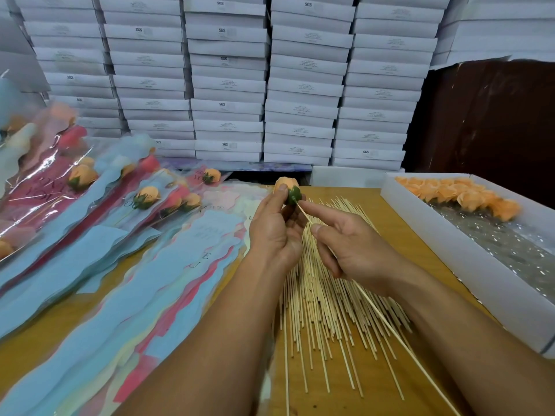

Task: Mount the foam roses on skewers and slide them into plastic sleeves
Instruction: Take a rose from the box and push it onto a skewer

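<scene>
From the head camera, a wall of stacked flat white cardboard boxes (228,85) closes off the back of the wooden tabletop (372,379), with a dark brown panel (492,115) to their right. On the right side of the table lies a long white tray (468,253) lined with crinkled clear film, and a cluster of loose orange foam rose heads (459,195) fills its far end. To the left, finished roses in clear plastic sleeves with blue and pink paper backing (90,199) lie fanned out, and nearer the middle a stack of empty wavy-edged sleeves (168,283) overlaps the table edge. A loose pile of thin bamboo skewers (324,301) spreads under both forearms, partly hidden by them. The left hand (276,232) holds an orange foam rose with a green calyx (289,189) above the far end of the pile, thumb and fingers curled round it, the bud pointing up and away and the calyx turned toward the right hand. The right hand (351,244) pinches a single bamboo skewer (387,321), its forefinger laid straight along it. The skewer's long axis runs diagonally from lower right up to the left, its tip touching the calyx.
</scene>
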### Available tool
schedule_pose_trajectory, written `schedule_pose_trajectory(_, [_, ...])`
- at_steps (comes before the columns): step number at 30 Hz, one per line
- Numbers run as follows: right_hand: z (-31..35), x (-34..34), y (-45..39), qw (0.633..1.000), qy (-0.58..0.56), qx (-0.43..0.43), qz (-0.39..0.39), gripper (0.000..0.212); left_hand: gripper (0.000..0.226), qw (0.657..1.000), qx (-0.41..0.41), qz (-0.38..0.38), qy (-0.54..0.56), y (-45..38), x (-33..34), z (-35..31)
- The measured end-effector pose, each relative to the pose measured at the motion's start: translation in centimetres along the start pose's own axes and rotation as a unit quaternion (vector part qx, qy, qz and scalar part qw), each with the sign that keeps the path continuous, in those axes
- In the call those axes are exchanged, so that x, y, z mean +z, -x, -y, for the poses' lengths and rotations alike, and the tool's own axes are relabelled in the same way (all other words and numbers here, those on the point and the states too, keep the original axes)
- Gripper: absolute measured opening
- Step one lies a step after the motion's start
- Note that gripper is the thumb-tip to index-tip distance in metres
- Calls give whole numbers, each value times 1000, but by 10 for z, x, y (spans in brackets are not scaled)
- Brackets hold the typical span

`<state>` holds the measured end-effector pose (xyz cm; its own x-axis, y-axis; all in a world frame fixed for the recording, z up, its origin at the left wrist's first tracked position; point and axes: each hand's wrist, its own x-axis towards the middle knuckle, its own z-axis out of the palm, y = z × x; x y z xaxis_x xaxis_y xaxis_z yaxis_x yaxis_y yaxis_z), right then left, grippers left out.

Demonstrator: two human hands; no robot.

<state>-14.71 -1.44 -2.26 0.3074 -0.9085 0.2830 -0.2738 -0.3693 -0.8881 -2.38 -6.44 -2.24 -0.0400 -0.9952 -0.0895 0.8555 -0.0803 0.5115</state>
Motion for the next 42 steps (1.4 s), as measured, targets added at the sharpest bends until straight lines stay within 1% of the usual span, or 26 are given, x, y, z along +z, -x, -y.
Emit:
schedule_pose_trajectory(3, [-1, 0, 0, 1000, -2, 2, -5, 48, 42, 1000, 11, 0, -9, 0, 0, 0])
schedule_pose_trajectory(6, [-3, 0, -1, 1000, 2, 6, -13, 46, 42, 998, 46, -11, -38, -1, 1, 2])
schedule_pose_trajectory(8, [-5, 0, -2, 1000, 11, 11, -21, 45, 39, 994, 74, -20, -76, -1, 2, 4])
schedule_pose_trajectory(12, [-6, 0, -2, 999, 22, 22, -34, 47, 24, 986, 106, -23, -128, -1, 3, 7])
schedule_pose_trajectory(15, [-7, 1, -2, 999, 28, 23, -35, 49, 20, 983, 110, -28, -142, -2, 3, 9])
schedule_pose_trajectory(21, [-9, 4, -4, 997, 61, 37, -37, 50, 26, 983, 106, -41, -148, -1, 2, 12])
schedule_pose_trajectory(26, [-10, 1, -5, 998, 39, 40, -35, 39, 20, 981, 99, -51, -159, 4, 2, 15])
schedule_pose_trajectory(27, [-10, 0, -5, 998, 28, 44, -40, 36, 24, 978, 94, -54, -177, 6, 2, 16])
schedule_pose_trajectory(29, [-11, -2, -5, 996, 15, 56, -61, 28, 45, 965, 64, -68, -243, 6, 4, 18])
schedule_pose_trajectory(30, [-12, -4, -6, 995, 18, 63, -73, 26, 53, 953, 43, -84, -287, 6, 5, 17])
schedule_pose_trajectory(31, [-13, -6, -6, 994, 21, 69, -84, 26, 57, 939, 26, -95, -329, 6, 7, 15])
schedule_pose_trajectory(33, [-16, -10, -8, 991, 20, 80, -102, 26, 53, 912, 5, -89, -400, 8, 13, 11])
schedule_pose_trajectory(35, [-18, -12, -9, 990, 15, 88, -114, 27, 41, 882, 6, -60, -467, 10, 22, 5])
schedule_pose_trajectory(37, [-20, -13, -9, 988, 18, 95, -119, 27, 19, 843, 25, -22, -536, 10, 31, -6])
schedule_pose_trajectory(38, [-21, -14, -9, 988, 22, 97, -119, 27, 12, 812, 40, -2, -582, 7, 33, -15])
schedule_pose_trajectory(39, [-22, -14, -9, 988, 24, 100, -119, 26, 9, 771, 60, 16, -634, 2, 32, -26])
schedule_pose_trajectory(40, [-22, -15, -9, 987, 25, 101, -119, 26, 12, 719, 79, 27, -690, -4, 28, -38])
schedule_pose_trajectory(41, [-22, -15, -9, 987, 26, 102, -119, 26, 15, 653, 100, 26, -750, -11, 21, -52])
schedule_pose_trajectory(42, [-22, -16, -9, 987, 28, 103, -119, 26, 18, 579, 125, 16, -805, -18, 12, -66])
